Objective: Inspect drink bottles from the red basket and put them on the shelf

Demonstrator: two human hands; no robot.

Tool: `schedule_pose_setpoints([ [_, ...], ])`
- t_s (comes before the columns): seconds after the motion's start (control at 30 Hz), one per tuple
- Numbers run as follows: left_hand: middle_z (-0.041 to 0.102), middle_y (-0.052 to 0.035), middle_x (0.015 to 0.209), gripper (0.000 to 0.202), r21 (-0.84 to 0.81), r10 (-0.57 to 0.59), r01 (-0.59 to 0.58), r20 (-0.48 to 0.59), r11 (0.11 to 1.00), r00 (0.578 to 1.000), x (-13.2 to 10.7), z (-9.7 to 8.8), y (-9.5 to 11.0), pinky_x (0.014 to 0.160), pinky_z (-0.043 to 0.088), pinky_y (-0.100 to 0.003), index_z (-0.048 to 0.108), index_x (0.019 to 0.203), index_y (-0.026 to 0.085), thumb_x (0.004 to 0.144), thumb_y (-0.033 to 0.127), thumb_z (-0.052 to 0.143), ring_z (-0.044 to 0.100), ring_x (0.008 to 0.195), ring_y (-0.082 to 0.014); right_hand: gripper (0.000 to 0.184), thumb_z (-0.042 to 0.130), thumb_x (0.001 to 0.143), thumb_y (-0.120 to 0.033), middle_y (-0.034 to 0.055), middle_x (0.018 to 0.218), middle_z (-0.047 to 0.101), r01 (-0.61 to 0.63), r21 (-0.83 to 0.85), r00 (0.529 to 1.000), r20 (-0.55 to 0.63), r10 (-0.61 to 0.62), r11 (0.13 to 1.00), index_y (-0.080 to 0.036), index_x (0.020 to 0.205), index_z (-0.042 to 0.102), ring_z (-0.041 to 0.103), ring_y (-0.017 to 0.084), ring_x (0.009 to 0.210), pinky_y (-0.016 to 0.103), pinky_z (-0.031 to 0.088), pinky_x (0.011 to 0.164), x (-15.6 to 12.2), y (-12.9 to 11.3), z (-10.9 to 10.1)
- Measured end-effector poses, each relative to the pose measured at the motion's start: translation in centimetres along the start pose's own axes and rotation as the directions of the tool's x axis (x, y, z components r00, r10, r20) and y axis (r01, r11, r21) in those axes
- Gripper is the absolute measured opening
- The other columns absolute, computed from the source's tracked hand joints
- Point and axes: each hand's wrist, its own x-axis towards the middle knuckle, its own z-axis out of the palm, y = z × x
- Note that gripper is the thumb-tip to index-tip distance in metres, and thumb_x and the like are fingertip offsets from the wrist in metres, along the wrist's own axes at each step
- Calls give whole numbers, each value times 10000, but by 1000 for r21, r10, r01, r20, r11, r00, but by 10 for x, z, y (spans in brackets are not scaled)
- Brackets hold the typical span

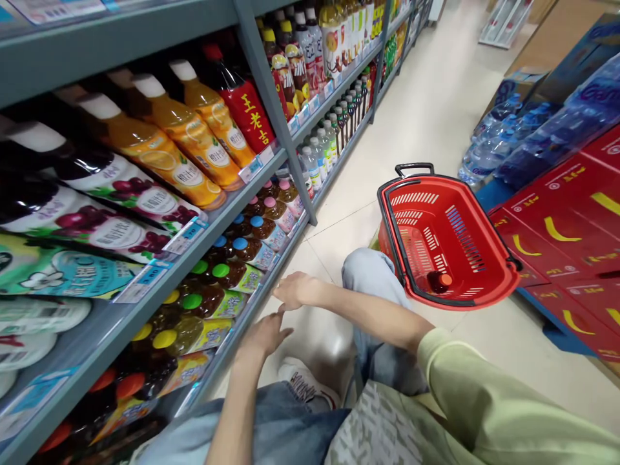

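Observation:
I crouch in a shop aisle beside a grey shelf unit (271,194). My left hand (264,336) hovers low near the bottom shelf, fingers stretched out and empty, close to bottles with green and yellow caps (194,302). My right hand (295,290) reaches across just above it, fingers loosely apart, holding nothing I can see. A red shopping basket (489,284) hangs at my right, past my knee, with one bottle with an orange cap (442,281) lying in it.
Orange juice bottles (184,135), grape drinks (106,187) and a red bottle (247,110) lie on the upper shelves. Red cartons (571,232) and packs of water (504,135) line the right side. The tiled aisle floor (426,103) runs ahead.

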Motion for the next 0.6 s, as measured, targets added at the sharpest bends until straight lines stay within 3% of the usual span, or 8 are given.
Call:
schedule_pose_setpoints([
  [0.07, 554, -200, 1536, 611, -2, 87, -88, -100, 996, 991, 15, -16, 18, 1163, 438, -390, 545, 1494, 82, 994, 428, 491, 534, 1435, -330, 393, 539, 1028, -228, 194, 1361, 673, -5, -11, 1000, -5, 5, 1000, -86, 1383, 627, 681, 322, 1245, 422, 597, 964, -10, -1, -3],
  [0.13, 565, -175, 1533, 605, -27, 113, -118, -134, 993, 984, 22, -28, 29, 1142, 456, -365, 564, 1488, 112, 1003, 467, 494, 535, 1435, -322, 417, 488, 1051, -240, 192, 1334, 685, 0, -23, 999, -49, -1, 1000, -94, 1429, 586, 692, 326, 1222, 433, 592, 951, -21, 0, -7],
  [0.27, 552, -190, 1542, 659, -16, 90, -91, -50, 996, 995, 23, -40, 26, 1138, 455, -365, 481, 1552, 111, 979, 430, 547, 550, 1422, -316, 456, 470, 1090, -387, 174, 1234, 728, 59, 4, 952, -301, -55, 998, -99, 1431, 565, 708, 319, 1164, 445, 565, 967, -41, 13, -21],
  [0.33, 520, -196, 1569, 734, -12, 82, -82, -43, 997, 996, 20, -45, 15, 1161, 431, -366, 371, 1619, 117, 966, 391, 561, 536, 1439, -301, 377, 477, 1092, -340, 148, 1254, 723, 122, 41, 852, -518, -83, 992, -115, 1363, 611, 695, 262, 1174, 386, 539, 1008, -55, 27, -25],
  [0.4, 516, -201, 1570, 767, -30, 71, -73, -66, 997, 995, 15, -48, 3, 1163, 429, -380, 311, 1649, 122, 968, 389, 546, 537, 1437, -303, 330, 482, 1089, -335, 126, 1260, 720, 159, 90, 686, -727, -44, 983, -142, 1294, 654, 670, 216, 1198, 343, 505, 1055, -76, 49, -24],
  [0.47, 534, -216, 1548, 770, -59, 64, -70, -107, 996, 992, 10, -50, -8, 1140, 451, -402, 322, 1645, 119, 962, 397, 543, 562, 1409, -324, 315, 482, 1078, -355, 133, 1207, 728, 91, 157, 528, -845, 86, 983, -154, 1211, 685, 661, 222, 1191, 365, 499, 1064, -107, 79, -13],
  [0.53, 558, -229, 1518, 763, -88, 62, -75, -148, 993, 987, 4, -48, -15, 1114, 474, -419, 361, 1627, 117, 945, 389, 568, 582, 1383, -345, 356, 463, 1068, -399, 153, 1219, 719, -68, 226, 465, -854, 232, 972, -165, 1208, 692, 647, 247, 1218, 411, 485, 1093, -145, 116, 6],
  [0.6, 597, -244, 1466, 737, -124, 59, -83, -187, 989, 981, -1, -45, -17, 1084, 497, -444, 428, 1587, 113, 919, 361, 615, 608, 1345, -371, 403, 473, 1038, -457, 168, 1216, 718, -297, 284, 467, -790, 398, 912, -160, 1196, 694, 645, 269, 1231, 427, 480, 1109, -186, 155, 28],
])
